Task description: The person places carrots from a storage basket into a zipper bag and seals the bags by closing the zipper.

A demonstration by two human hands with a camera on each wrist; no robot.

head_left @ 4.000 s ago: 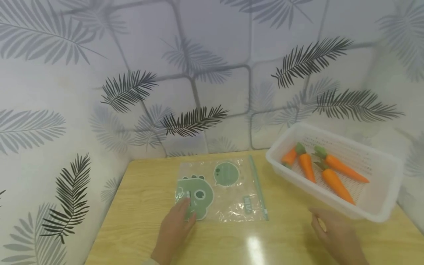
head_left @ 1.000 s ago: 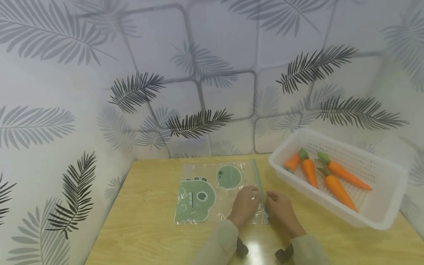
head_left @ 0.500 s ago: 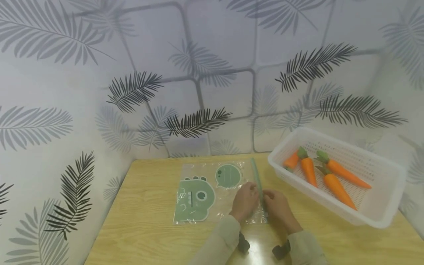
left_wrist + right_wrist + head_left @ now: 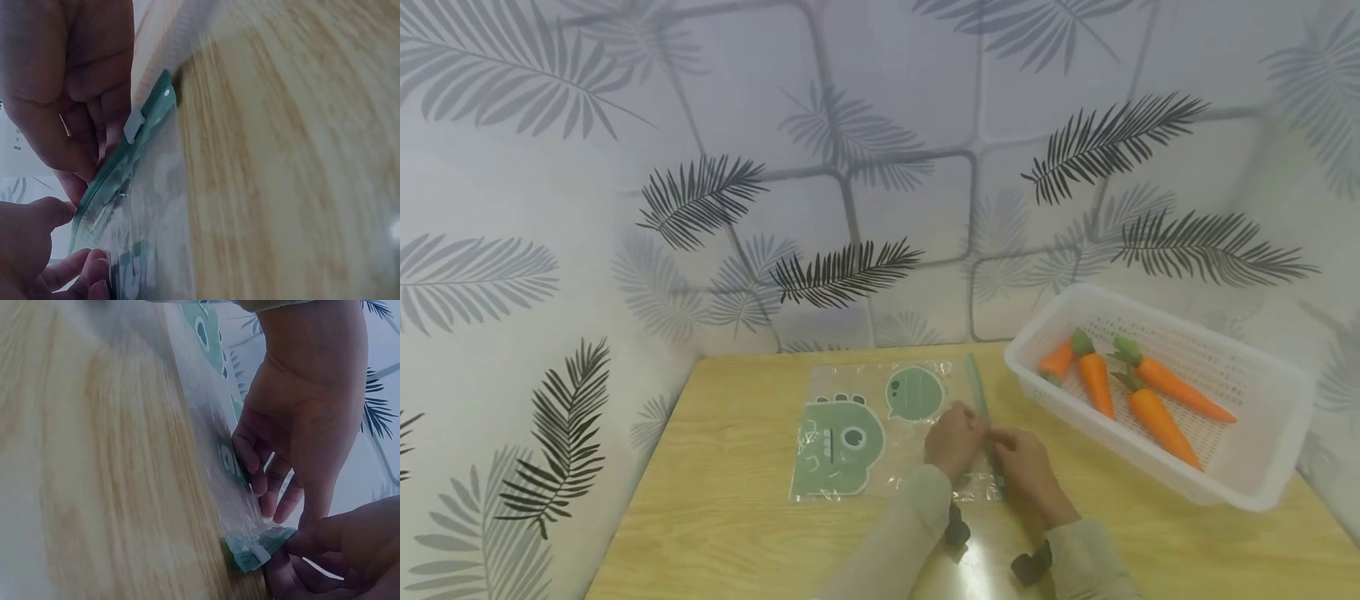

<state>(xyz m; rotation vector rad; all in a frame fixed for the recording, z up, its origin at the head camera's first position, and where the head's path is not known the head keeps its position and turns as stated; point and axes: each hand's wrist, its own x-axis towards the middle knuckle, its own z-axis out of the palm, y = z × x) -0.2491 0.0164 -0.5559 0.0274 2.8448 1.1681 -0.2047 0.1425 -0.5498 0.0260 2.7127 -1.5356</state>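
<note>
It's the bag (image 4: 898, 454) at six o'clock on the counter (image 4: 737, 442), left hand (image 4: 953, 440) and right hand (image 4: 1024, 467) pinching its green three-o'clock edge (image 4: 977, 383), where close-set grips and gentle, even tension should work best.

Leaf-patterned pale wall (image 4: 898, 92), yellowish wood-grain table (image 4: 730, 533), bright glare (image 4: 988, 573).

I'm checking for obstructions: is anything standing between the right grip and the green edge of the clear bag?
Nothing visible. The right grip touches the green edge of the clear bag directly; the left grip is beside it, not between. The white basket sits farther right, out of that path.
</note>
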